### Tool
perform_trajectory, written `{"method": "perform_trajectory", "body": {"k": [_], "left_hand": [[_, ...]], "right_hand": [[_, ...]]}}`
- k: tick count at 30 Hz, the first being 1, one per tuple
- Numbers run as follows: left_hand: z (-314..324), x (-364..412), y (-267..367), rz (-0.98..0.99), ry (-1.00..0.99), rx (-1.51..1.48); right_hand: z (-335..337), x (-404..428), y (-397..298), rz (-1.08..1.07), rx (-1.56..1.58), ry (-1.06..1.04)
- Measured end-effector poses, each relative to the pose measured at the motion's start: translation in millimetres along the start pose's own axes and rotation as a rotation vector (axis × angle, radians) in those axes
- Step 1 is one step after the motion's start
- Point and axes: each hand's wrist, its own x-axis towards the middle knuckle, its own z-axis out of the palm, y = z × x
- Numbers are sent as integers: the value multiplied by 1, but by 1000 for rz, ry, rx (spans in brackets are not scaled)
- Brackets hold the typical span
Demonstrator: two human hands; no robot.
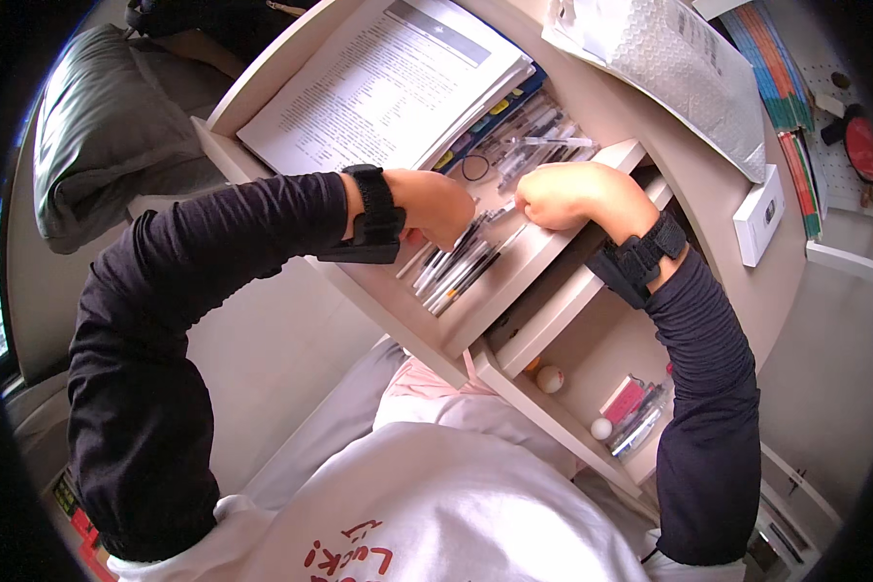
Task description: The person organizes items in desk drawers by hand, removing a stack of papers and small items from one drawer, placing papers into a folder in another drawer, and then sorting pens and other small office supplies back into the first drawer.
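Note:
An open upper drawer lies in front of me. My left hand reaches down over a bundle of pens in its near part, with the fingertips mostly hidden under the hand. My right hand is bent inward, its fingers curled out of sight by the drawer's right wall. More pens, some of them clear-barrelled, lie in the far part beyond my hands. A dark hair tie or loop rests between them and my left hand. Whether either hand holds a pen is hidden.
A stack of printed papers fills the drawer's left back. Below on the right, another open drawer holds white balls, a pink box and clear packets. A bubble mailer and a small white box lie on the desktop.

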Motion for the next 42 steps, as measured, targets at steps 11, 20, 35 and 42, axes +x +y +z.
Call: {"method": "perform_trajectory", "body": {"k": [11,20,35,42], "left_hand": [[10,11,-9,-12,-82,-47],[2,2,-3,-15,-176,-43],[14,29,-21,477,604,-26],[4,20,-7,429,311,106]], "right_hand": [[-7,3,-25,-97,139,-103],[-4,1,-1,-12,111,63],[-18,-13,-1,391,-184,159],[-2,-11,7,281,-179,295]]}}
